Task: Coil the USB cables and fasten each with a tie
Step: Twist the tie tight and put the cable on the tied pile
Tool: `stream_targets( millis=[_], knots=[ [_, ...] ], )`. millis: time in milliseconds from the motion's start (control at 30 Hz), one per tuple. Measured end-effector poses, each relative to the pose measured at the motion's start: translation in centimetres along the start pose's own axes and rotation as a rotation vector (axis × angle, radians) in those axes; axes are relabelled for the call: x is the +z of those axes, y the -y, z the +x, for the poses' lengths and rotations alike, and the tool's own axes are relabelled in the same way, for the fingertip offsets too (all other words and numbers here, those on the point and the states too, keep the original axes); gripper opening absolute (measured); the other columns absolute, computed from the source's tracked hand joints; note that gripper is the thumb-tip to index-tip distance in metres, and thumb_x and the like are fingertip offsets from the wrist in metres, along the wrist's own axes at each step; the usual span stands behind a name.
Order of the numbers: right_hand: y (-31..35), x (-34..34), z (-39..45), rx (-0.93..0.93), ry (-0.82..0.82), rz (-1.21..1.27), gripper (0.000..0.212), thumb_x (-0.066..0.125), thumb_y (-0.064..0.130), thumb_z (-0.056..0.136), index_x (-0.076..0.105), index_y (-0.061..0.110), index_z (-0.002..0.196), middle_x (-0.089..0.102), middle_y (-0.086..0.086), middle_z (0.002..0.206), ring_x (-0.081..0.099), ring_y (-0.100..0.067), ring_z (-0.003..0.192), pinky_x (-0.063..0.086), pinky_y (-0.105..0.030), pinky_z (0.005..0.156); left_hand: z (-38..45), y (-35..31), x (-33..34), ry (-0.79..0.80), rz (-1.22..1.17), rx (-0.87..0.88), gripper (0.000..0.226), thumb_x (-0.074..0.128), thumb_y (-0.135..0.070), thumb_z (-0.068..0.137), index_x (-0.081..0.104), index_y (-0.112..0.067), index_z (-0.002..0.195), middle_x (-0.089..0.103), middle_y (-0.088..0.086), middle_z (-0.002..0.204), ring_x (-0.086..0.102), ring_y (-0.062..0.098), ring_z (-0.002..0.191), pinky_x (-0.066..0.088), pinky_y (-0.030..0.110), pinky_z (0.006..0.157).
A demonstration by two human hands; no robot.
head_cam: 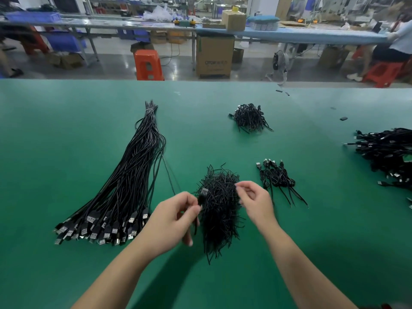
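Left hand: the left hand [171, 219] hovers over the green table mat [66, 121], fingers curled, pinching a coiled black USB cable [201, 198] between thumb and fingertips; the cable's plug end pokes up just above the fingers.
Right hand: the right hand [254, 201] sits right over the pile of loose black wire ties [219, 210], thumb and forefinger pressed together at the pile's upper edge; they seem to pinch a tie, though the strand itself is too thin to make out.
Tie pile: it lies between the two hands, centre of the mat, strands sticking out every way.
Uncoiled cables: a long bundle of straight black USB cables [124, 186] fans out to the left, silver plugs nearest the person, far ends bound together.
Finished coils: a small cluster of tied black cable coils [275, 177] rests just right of the tie pile.
Far heap: another small black heap [249, 118] sits further back; what it holds I cannot tell.
Right edge: a big heap of black cables with plugs [388, 152] runs off the picture.
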State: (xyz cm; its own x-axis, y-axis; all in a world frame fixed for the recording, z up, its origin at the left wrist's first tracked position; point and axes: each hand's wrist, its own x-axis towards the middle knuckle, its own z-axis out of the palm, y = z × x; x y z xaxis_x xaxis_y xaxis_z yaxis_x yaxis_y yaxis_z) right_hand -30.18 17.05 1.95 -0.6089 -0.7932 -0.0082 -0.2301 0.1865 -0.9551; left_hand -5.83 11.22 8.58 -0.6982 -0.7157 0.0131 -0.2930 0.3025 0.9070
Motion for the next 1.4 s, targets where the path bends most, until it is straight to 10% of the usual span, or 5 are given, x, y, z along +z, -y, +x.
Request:
stream_targets(
  millis=[233, 400, 767, 1133, 1400],
  knots=[
    [6.3, 5.2, -5.7, -0.118, 0.498, 0.474, 0.055, 0.041, 0.061, 0.1, 0.074, 0.018, 0.113, 0.073, -0.006, 0.114, 0.064, -0.021, 0.117, 0.042, -0.038, 0.11, 0.9, -4.6, -0.6, -0.253, -0.379, 0.055, 0.01, 0.058, -0.008, 0.098, 0.061, -0.004, 0.089, 0.065, 0.012, 0.066, 0.048, 0.011, 0.045, 0.044, 0.022, 0.045],
    [7.5, 6.7, -8.1, -0.148, 0.49, 0.44, 0.022, 0.054, 0.039, 0.099, 0.074, 0.032, 0.099, 0.053, 0.009, 0.064, 0.055, -0.011, 0.067, 0.053, -0.03, 0.082, 1.3, -4.3, -1.5, -0.442, -0.316, 0.086, 0.011, 0.062, -0.007, 0.096, 0.063, -0.005, 0.086, 0.069, 0.003, 0.07, 0.056, 0.001, 0.054, 0.045, 0.014, 0.051],
    [7.6, 6.9, -9.5, 0.126, 0.562, 0.76, 0.019, 0.057, 0.025, 0.095, 0.071, 0.02, 0.084, 0.036, 0.003, 0.061, 0.03, -0.009, 0.048, 0.032, -0.021, 0.047, 1.2, -1.2, -2.4, 0.11, -0.395, -0.124, 0.052, 0.033, -0.047, 0.099, 0.076, -0.022, 0.112, 0.074, 0.009, 0.113, 0.064, 0.034, 0.114, 0.044, 0.046, 0.106],
    [2.9, 11.8, -13.3, 0.274, 0.741, 0.159, 0.019, 0.058, 0.039, 0.098, 0.074, 0.03, 0.091, 0.066, 0.012, 0.079, 0.06, -0.003, 0.079, 0.044, -0.024, 0.087, 2.5, -5.0, -4.7, -0.054, -0.672, 0.001, 0.052, 0.037, -0.044, 0.099, 0.063, 0.002, 0.1, 0.072, 0.024, 0.105, 0.07, 0.029, 0.066, 0.054, 0.032, 0.051],
    [6.9, 8.0, -9.7, 0.055, 0.709, 0.255, 0.068, 0.074, 0.053, 0.079, 0.05, 0.03, 0.139, 0.063, 0.017, 0.129, 0.054, 0.0, 0.126, 0.038, -0.022, 0.11, 1.9, -2.5, -4.9, -0.088, -0.088, -0.098, 0.044, 0.032, -0.04, 0.108, 0.07, -0.023, 0.121, 0.071, -0.012, 0.12, 0.062, 0.001, 0.116, 0.042, 0.037, 0.11]
  ],
)
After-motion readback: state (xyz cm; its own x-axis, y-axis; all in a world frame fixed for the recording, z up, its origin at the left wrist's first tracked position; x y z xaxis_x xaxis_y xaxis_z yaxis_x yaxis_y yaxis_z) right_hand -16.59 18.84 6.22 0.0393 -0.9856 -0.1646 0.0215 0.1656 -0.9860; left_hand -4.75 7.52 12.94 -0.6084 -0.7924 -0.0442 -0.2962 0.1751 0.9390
